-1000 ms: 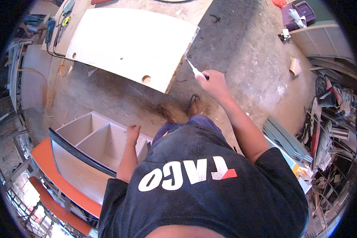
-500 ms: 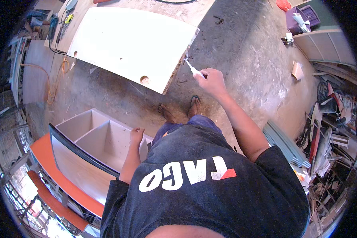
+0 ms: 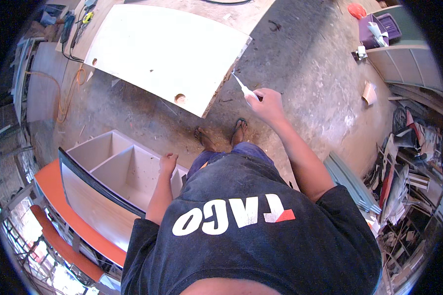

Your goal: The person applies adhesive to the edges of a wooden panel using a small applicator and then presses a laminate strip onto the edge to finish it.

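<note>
My right hand (image 3: pixel 267 105) is closed round a small white glue bottle (image 3: pixel 250 93) with a long thin nozzle. The nozzle points up and left, its tip close to the rough right edge of a white board (image 3: pixel 165 54); whether it touches cannot be made out. That board has a curved far side and round holes, one near its front corner. My left hand (image 3: pixel 168 164) hangs low with its fingers curled in, nothing visible in them, beside a pale open cabinet (image 3: pixel 114 141) with compartments.
A workbench (image 3: pixel 261 9) carries the board, a power tool (image 3: pixel 68 27) and a tape measure (image 3: pixel 87 18). An orange cord (image 3: pixel 60 98) lies on the left. Stacked grey strips (image 3: pixel 352 182) and scrap (image 3: pixel 401 167) lie at right. A purple crate (image 3: pixel 368 33) stands far right.
My right hand and the glue bottle have shifted slightly right and toward me, along the board's edge. My left hand has barely moved.
</note>
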Demonstrator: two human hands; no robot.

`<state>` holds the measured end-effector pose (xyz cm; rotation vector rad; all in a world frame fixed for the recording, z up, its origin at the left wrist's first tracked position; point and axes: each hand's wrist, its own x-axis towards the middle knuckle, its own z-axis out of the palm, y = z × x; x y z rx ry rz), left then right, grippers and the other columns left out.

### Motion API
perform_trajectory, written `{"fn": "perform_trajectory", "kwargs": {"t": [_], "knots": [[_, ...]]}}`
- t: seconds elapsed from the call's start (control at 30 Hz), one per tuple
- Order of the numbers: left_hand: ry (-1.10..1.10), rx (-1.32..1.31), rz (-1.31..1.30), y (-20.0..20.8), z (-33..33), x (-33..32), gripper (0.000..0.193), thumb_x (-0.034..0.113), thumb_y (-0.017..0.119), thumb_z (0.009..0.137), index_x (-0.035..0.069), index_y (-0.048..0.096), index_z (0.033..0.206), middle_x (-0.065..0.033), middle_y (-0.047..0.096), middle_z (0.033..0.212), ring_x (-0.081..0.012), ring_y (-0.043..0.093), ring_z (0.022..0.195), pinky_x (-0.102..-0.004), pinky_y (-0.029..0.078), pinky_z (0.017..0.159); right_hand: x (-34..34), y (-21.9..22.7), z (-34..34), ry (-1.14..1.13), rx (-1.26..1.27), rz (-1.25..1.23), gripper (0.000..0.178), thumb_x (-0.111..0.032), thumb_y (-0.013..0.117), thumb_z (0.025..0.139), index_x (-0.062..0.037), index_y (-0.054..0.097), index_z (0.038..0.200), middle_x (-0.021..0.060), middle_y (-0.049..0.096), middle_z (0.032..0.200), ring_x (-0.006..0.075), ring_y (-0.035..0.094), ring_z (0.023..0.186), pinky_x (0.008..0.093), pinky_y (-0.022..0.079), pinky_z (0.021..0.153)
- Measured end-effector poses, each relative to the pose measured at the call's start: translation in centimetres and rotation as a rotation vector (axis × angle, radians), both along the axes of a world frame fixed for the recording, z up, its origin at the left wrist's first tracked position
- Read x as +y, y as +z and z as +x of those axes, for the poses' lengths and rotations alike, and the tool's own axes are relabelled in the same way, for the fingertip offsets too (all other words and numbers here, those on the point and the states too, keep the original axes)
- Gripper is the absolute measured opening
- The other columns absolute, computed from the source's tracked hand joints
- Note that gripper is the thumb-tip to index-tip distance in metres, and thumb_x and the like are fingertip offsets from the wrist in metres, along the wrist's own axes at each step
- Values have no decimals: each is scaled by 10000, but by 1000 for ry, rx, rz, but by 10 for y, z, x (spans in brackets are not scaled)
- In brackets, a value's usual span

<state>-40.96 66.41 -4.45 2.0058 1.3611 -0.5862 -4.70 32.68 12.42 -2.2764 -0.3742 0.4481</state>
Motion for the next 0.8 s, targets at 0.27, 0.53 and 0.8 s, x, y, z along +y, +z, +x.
{"fn": "perform_trajectory", "kwargs": {"t": [0.27,0.53,0.8], "knots": [[111,-85,-6,-15,-7,3,582,405,776,797,3,735,1217,-256,735,1164,-359,703,1117,-425,536,988,-9,-23,35,-269,118,297,260,-242,770,875,8,757,949,109,725,841,170,683,741,323,521,696],[182,-79,86,21,-29,-30,562,383,774,791,-24,732,1175,-275,725,1155,-393,687,1128,-439,530,990,70,0,186,-178,-144,269,281,-228,765,869,-12,746,1048,117,762,914,225,719,814,358,545,798],[257,61,71,17,-110,-82,512,326,804,821,-19,718,1189,-267,710,1214,-388,673,1157,-444,513,1019,129,-34,261,-157,-405,55,231,-230,753,882,-65,729,1041,153,730,944,345,698,917,453,529,821]]}}
